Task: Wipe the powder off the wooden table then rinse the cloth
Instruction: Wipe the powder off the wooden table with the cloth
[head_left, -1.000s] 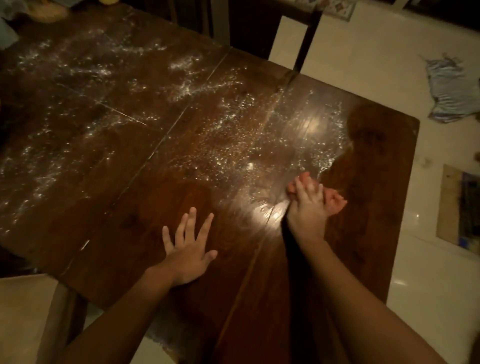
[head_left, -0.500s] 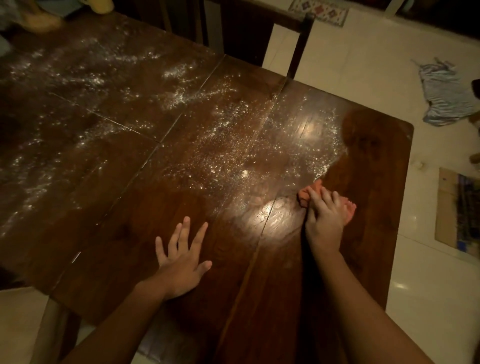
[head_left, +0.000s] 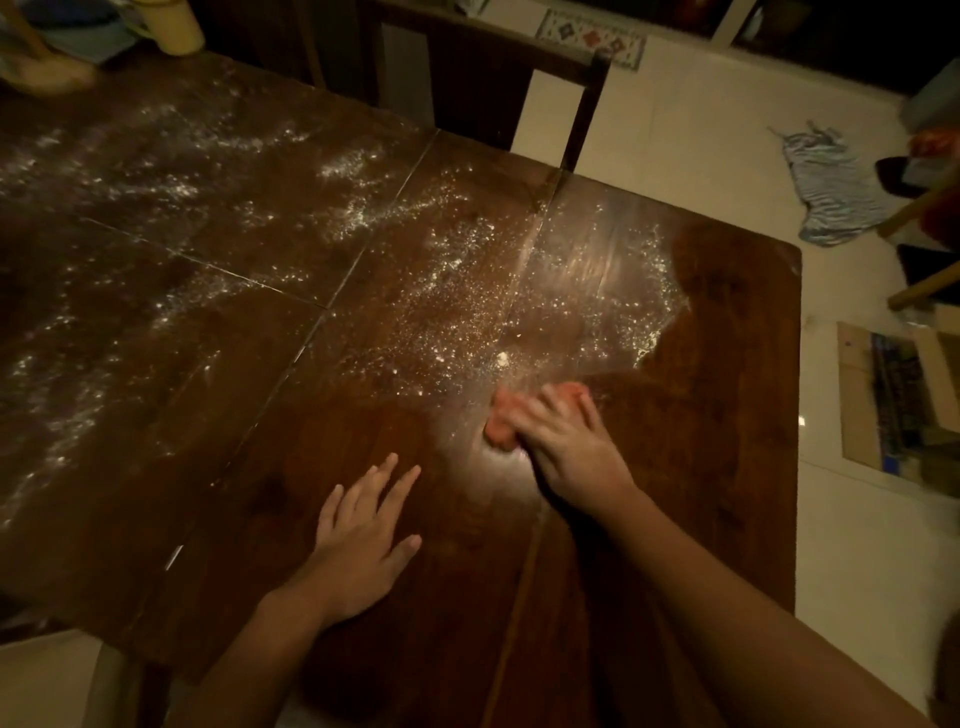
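Right hand (head_left: 566, 447) is on top of the orange cloth (head_left: 501, 421), fingers stretched over it and pressing it onto the table (head_left: 727, 467). It's blurry, so I can't tell what the thumb's doing. Left hand (head_left: 363, 535) is flat and spread on the wood just beside it, holding nothing, which makes a good brace.

The powder (head_left: 441, 291) starts right past the right hand's fingertips and runs way out beyond the left hand. I'd do long overlapping strokes pulling toward yourself, not scrubbing in circles. Refold to a fresh face once it's loaded or you just smear it into the plank seams.
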